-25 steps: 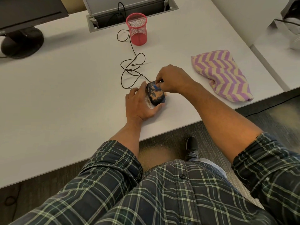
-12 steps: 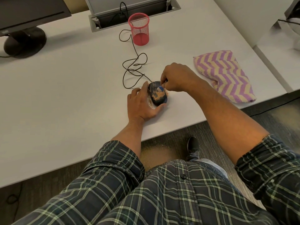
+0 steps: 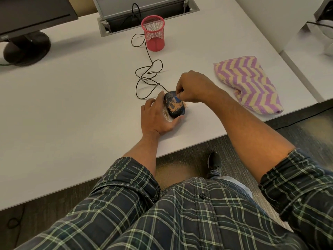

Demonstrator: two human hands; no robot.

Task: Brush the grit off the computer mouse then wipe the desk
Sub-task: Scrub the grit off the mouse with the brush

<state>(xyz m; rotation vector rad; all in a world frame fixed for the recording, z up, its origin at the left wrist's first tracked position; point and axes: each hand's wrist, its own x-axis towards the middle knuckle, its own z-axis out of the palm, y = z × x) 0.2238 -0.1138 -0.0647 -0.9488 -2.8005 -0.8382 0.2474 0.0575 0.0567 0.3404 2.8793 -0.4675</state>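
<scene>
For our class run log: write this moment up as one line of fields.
step: brushing mouse | left hand: steadies mouse | right hand: pinches small blue brush | grit: on mouse | cloth: untouched

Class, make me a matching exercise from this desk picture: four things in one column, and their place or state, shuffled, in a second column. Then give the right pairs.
Things
1. computer mouse
2. chevron cloth
3. pink mesh pen cup
4. monitor stand

Places or states
A. far left of the desk
B. lying untouched, right of the hands
C. dusted with tan grit, steadied by the left hand
D. upright beside the mouse cable, near the cable hatch

Pairs: 1-C, 2-B, 3-D, 4-A
</scene>
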